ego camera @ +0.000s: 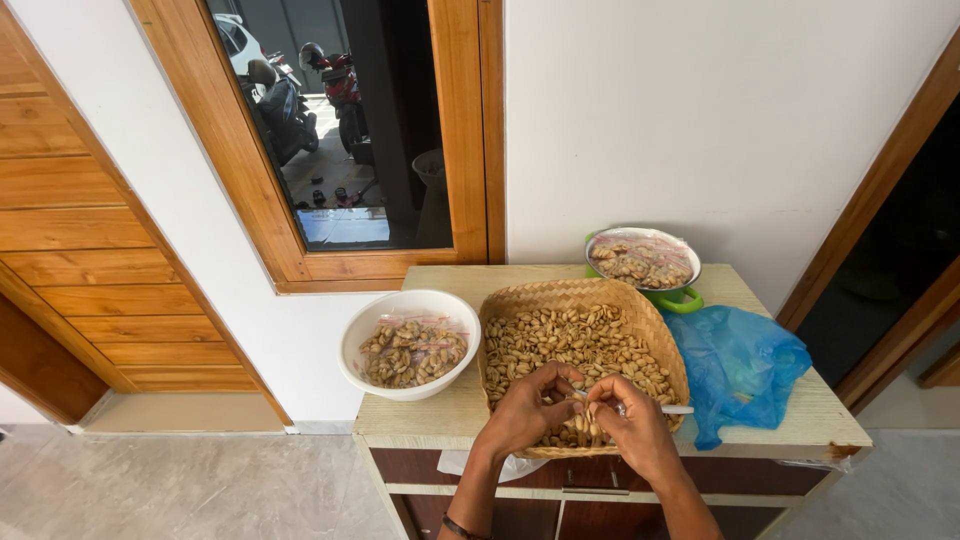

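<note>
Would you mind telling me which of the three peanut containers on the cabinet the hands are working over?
The woven bamboo tray in the middle: both hands rest over its near edge, while the white bowl and green-handled bowl sit apart.

Both forearms rise from the bottom edge of the view and lean toward each other, so the hands meet in the middle. The left hand is curled, knuckles up, its fingers bent inward toward the right. The right hand faces it, fingers folded, thumb and forefinger pinched in a tight grip. Fingertips of both hands touch. A dark band circles the left wrist.
</note>
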